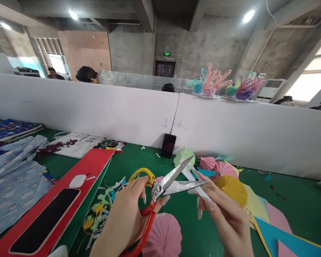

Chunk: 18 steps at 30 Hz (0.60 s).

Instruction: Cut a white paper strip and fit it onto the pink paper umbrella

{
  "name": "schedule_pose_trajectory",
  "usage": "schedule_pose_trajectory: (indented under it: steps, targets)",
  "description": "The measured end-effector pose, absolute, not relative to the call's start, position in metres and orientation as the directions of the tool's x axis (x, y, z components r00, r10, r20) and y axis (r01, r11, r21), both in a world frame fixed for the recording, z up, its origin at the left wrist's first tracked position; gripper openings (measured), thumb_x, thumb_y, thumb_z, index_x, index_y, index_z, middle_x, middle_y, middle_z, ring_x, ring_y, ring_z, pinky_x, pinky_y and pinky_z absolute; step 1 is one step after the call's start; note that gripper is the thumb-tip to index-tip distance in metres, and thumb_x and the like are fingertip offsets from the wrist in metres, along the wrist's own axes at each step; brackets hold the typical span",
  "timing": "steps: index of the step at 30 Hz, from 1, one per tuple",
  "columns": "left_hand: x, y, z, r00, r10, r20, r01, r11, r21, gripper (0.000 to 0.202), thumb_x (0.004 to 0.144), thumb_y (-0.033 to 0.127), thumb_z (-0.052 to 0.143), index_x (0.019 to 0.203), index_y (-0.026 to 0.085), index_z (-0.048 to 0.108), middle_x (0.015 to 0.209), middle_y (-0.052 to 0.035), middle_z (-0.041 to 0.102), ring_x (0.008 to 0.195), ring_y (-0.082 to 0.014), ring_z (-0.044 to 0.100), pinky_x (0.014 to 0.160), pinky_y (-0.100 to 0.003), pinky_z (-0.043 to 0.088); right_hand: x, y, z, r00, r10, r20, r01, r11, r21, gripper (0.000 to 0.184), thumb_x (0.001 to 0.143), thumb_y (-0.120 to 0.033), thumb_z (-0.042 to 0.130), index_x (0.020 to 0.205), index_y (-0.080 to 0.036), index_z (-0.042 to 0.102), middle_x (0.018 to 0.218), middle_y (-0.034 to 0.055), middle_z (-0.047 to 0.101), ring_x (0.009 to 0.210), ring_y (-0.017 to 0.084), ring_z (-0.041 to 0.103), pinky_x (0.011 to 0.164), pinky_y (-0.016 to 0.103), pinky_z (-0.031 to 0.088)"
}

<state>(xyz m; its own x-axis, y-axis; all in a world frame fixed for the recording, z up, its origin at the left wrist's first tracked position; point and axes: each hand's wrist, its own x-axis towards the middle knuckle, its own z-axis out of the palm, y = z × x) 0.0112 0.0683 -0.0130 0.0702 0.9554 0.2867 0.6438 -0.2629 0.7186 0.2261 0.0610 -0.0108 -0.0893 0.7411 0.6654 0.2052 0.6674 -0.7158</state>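
My left hand (123,212) grips scissors (163,185) with one yellow and one red handle, their blades spread apart. Between the blades lies a thin white strip (188,174), pinched in the fingers of my right hand (224,216); whether it is paper or tape I cannot tell. Below the scissors, a pleated pink paper disc (164,235) rests on the green table (203,233). Behind the blades sits a pleated light green paper disc (179,157). Beside my right hand are a yellow paper disc (231,189) and pleated pink paper pieces (226,168).
Colourful paper scraps (100,210) are heaped left of my left hand. A red board (96,162) carries a large phone (48,221) and a white case (77,181). Another phone (168,145) leans against the white partition (128,114). Coloured sheets (286,233) lie at right.
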Motion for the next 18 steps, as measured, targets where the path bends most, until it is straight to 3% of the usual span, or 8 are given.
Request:
schedule_pose_trajectory:
  steps: [3,6,10,14,18]
  targets:
    - [0.0114,0.0678,-0.0077,0.1,0.973,0.208,0.68,-0.22,0.7,0.017,0.075,0.032,0.06,0.088,0.022,0.055,0.069,0.0014,0.052,0.059,-0.0157,0.049,0.048,-0.022,0.038,0.2259,0.0604,-0.0088,-0.117,0.776,0.619,0.27,0.625,-0.732,0.018,0.091,-0.02,0.052,0.079,-0.026,0.064,0.06,-0.0028,0.055,0.058,0.015,0.051,0.094,0.043,0.041]
    - [0.0124,0.068,-0.0027,0.11,0.983,0.147,0.713,-0.181,0.677,0.015,0.075,0.034,0.059,0.081,0.023,0.051,0.068,0.002,0.05,0.057,-0.0146,0.045,0.046,-0.021,0.034,0.2259,0.0606,-0.0072,-0.129,0.773,0.621,0.308,0.627,-0.716,0.018,0.09,-0.021,0.053,0.075,-0.025,0.062,0.057,-0.0022,0.053,0.059,0.016,0.051,0.077,0.035,0.045]
    - [0.0151,0.0678,-0.0027,0.081,0.986,0.148,0.693,-0.163,0.702,0.016,0.075,0.036,0.06,0.078,0.023,0.05,0.068,0.0015,0.05,0.057,-0.0151,0.044,0.047,-0.022,0.035,0.2266,0.062,-0.0077,-0.164,0.765,0.623,0.307,0.64,-0.705,0.018,0.091,-0.021,0.051,0.076,-0.025,0.061,0.055,-0.0024,0.051,0.057,0.015,0.048,0.055,0.027,0.038]
    - [0.0168,0.0657,-0.0066,0.039,0.977,0.21,0.66,-0.183,0.729,0.021,0.073,0.043,0.062,0.076,0.024,0.056,0.063,0.0013,0.051,0.053,-0.016,0.045,0.044,-0.023,0.033,0.2269,0.0621,-0.0078,-0.164,0.765,0.622,0.315,0.639,-0.702,0.017,0.091,-0.02,0.051,0.079,-0.025,0.062,0.057,-0.0027,0.052,0.057,0.014,0.048,0.053,0.026,0.036]
    - [0.0165,0.0639,-0.0067,0.019,0.951,0.308,0.64,-0.248,0.727,0.018,0.072,0.041,0.064,0.075,0.024,0.061,0.06,0.0018,0.052,0.05,-0.0156,0.047,0.043,-0.023,0.033,0.2266,0.0613,-0.0069,-0.167,0.776,0.609,0.307,0.628,-0.715,0.021,0.091,-0.019,0.05,0.072,-0.023,0.058,0.059,-0.0023,0.052,0.059,0.014,0.047,0.058,0.028,0.037]
